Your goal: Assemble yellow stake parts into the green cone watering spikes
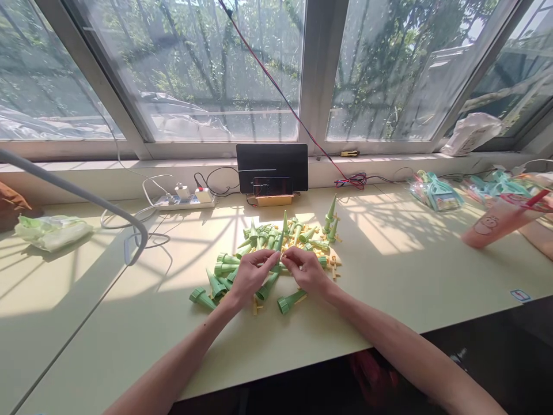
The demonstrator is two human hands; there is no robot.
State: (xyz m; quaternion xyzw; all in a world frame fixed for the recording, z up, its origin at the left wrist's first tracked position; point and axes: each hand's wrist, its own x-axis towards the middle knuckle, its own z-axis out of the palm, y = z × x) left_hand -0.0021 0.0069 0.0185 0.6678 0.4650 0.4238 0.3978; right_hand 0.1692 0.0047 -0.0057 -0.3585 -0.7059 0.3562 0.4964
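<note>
My left hand [251, 275] pinches a green plastic watering spike [280, 245], its pointed end up. Close on its right, my right hand [309, 270] has thumb and forefinger pressed together at the spike's side. A small yellowish piece shows at those fingertips, mostly covered. Around and beyond both hands lies a loose pile of green spikes [226, 269] with ribbed round caps, mixed with small yellow T-shaped valves [334, 266]. A single spike [290, 301] lies just below my right hand. Two assembled spikes [330, 214] stand upright at the pile's right back.
A dark tablet [272, 164] with a phone leans behind the pile. A power strip [185, 200] with chargers and cables sits left of it. A grey curved bar [86, 193] crosses at left. A pink drink cup [496, 222] and plastic-wrapped packets [436, 191] are at right.
</note>
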